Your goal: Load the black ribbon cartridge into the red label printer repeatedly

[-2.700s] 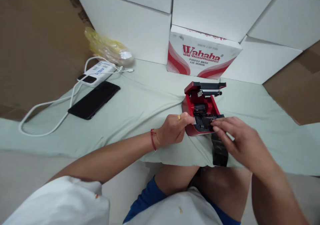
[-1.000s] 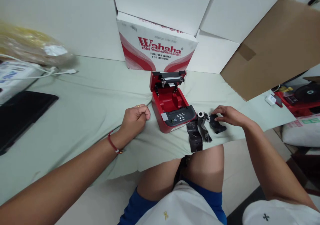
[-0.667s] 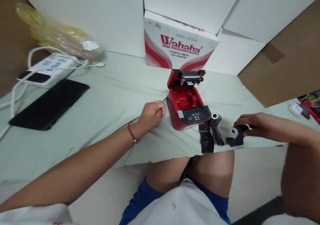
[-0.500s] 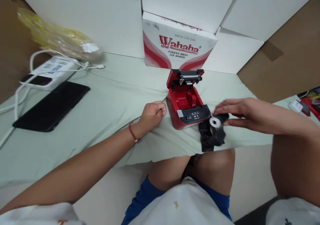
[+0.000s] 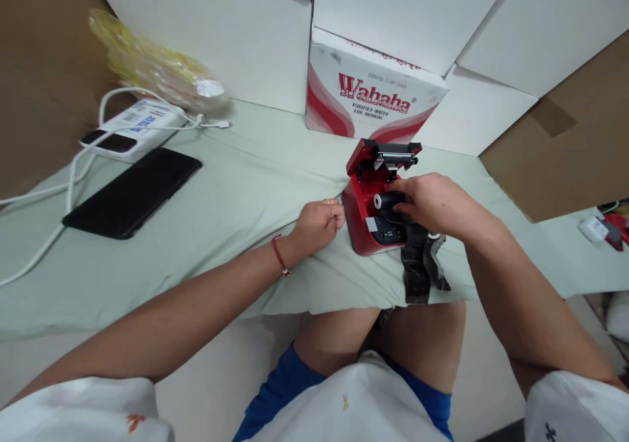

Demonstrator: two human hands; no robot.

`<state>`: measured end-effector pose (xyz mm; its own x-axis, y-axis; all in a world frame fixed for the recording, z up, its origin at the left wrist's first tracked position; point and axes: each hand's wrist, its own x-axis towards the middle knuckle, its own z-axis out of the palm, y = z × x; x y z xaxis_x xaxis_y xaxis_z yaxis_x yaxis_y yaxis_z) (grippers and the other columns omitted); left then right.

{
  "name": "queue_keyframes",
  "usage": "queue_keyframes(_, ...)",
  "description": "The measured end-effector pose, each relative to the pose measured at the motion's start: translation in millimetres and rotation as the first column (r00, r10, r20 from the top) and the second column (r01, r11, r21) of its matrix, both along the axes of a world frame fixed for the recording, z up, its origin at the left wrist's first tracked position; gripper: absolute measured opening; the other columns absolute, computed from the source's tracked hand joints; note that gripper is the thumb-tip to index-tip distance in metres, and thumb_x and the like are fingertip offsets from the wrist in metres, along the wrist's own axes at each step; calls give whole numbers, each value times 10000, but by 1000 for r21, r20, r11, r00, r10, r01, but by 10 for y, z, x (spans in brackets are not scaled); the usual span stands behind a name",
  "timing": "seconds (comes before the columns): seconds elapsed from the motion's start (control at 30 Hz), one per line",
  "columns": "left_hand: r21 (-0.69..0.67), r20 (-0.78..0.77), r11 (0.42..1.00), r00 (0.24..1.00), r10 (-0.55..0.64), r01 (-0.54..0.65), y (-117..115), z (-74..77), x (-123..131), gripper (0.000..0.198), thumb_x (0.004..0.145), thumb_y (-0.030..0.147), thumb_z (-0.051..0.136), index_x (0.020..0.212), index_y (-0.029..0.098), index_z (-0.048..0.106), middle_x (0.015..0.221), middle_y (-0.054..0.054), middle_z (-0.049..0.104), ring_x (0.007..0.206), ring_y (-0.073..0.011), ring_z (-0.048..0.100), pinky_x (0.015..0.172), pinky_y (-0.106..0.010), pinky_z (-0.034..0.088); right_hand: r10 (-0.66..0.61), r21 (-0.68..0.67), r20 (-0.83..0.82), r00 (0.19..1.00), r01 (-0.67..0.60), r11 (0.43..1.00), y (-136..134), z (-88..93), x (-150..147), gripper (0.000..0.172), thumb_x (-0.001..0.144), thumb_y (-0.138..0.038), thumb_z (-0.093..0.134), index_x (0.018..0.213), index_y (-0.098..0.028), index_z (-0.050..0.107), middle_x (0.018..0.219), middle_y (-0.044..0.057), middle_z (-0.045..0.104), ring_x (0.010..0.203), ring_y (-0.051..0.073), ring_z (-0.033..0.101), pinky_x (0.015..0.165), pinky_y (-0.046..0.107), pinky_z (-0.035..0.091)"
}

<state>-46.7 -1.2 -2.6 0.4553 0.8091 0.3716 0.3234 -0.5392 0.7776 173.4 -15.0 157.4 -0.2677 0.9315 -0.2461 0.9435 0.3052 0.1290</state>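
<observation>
The red plastic printer (image 5: 358,213) stands on a pale green cloth sheet (image 5: 236,173), its glossy body forming an open, boxy compartment. Its hinged lid (image 5: 383,155) is raised and tilted back, showing a metal bar (image 5: 399,160) along the underside. A black front panel (image 5: 388,234) with small buttons sits at the near end.

The right hand (image 5: 432,206) is closed around a black roll (image 5: 388,201) with a white core end, gripping it with the fingers on top and holding it over the compartment. The roll is directly against the fingers; whether it touches the printer's interior cannot be determined.

The left hand (image 5: 317,227) is a closed fist holding nothing visible, resting on the sheet just beside the printer, with the forearm extended across the cloth. A gold ring (image 5: 327,201) is worn on one finger, and a red string bracelet (image 5: 278,255) circles the wrist.

Two dark, crinkled strips (image 5: 415,272) of film lie draped over the sheet's front edge, just below the right hand. A white core (image 5: 433,236) shows at the top of the right strip.

A black phone (image 5: 132,193), a white power bank (image 5: 132,137) with a white cable (image 5: 73,180), a yellow plastic bag (image 5: 157,59) and a white Wahaha carton (image 5: 373,95) lie beyond.
</observation>
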Motion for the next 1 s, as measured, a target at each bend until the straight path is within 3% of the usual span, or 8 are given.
queue_keyframes(0.17, 35, -12, 999, 1000, -14, 15, 5, -9, -2, 228, 689, 18, 414, 591, 181, 539, 636, 7, 571, 625, -126, 531, 643, -241, 412, 1, -3, -18, 1000, -1, 1000, 179, -173, -139, 415, 852, -191, 632, 1250, -235, 738, 1072, 125, 786, 945, 293, 708, 749, 335, 467)
queue_keyframes(0.33, 80, -14, 996, 999, -33, 34, 5, -23, -9, 216, 695, 31, 418, 584, 177, 532, 619, 12, 560, 590, -116, 520, 613, -229, 399, 19, 24, -126, 992, -16, 1000, 135, -305, -75, 361, 915, -211, 620, 1263, -236, 713, 1106, 74, 782, 988, 234, 718, 833, 299, 504)
queue_keyframes(0.43, 99, -8, 994, 999, -35, 35, 3, -19, -16, 218, 698, 27, 417, 593, 175, 538, 630, 12, 568, 592, -112, 516, 616, -224, 398, 38, 175, -286, 957, 13, 984, -184, -341, 24, 329, 1026, -250, 490, 1296, -189, 668, 1162, 102, 736, 1026, 208, 699, 900, 311, 524)
queue_keyframes(0.53, 127, 5, 991, 999, -35, 35, 2, -11, -14, 232, 706, 19, 409, 592, 174, 539, 618, 15, 568, 582, -108, 519, 609, -219, 395, 211, 394, -505, 837, 6, 919, -644, -432, 111, 279, 1033, -252, 506, 1243, -183, 676, 1153, 124, 708, 1049, 221, 677, 920, 357, 552)
queue_keyframes(0.73, 171, 27, 985, 1000, -10, 5, -35, -32, -10, 264, 753, 7, 392, 620, 177, 544, 625, 17, 553, 580, -107, 512, 602, -221, 398, 334, 499, -382, 862, -112, 859, -1189, -735, 205, 458, 988, -161, 587, 1442, -207, 560, 1409, 133, 651, 1294, 272, 594, 1113, 521, 482)
queue_keyframes(0.87, 250, 86, 965, 994, 63, -83, -79, 262, -44, 276, 850, 22, 371, 780, 176, 589, 782, -24, 619, 727, -136, 584, 704, -248, 477, 318, 495, -358, 878, -110, 862, -1205, -803, 250, 509, 1007, -159, 562, 1508, -213, 494, 1472, 116, 624, 1389, 266, 542, 1191, 561, 414)
queue_keyframes(0.93, 314, 71, 949, 997, 4, -26, -53, 562, -11, 292, 876, 33, 375, 975, 169, 613, 904, -37, 679, 814, -140, 627, 781, -255, 505, 305, 477, -362, 881, -106, 873, -1189, -797, 270, 498, 1014, -174, 556, 1506, -220, 495, 1486, 107, 614, 1408, 268, 525, 1205, 571, 397)
queue_keyframes(1.0, 337, -67, 926, 985, -158, 171, 17, 882, 83, 385, 848, 17, 367, 1099, 176, 613, 1033, -41, 727, 936, -152, 668, 832, -257, 505, 294, 464, -375, 879, -97, 881, -1177, -782, 282, 491, 1017, -184, 555, 1503, -216, 498, 1495, 108, 606, 1421, 268, 512, 1209, 571, 398)
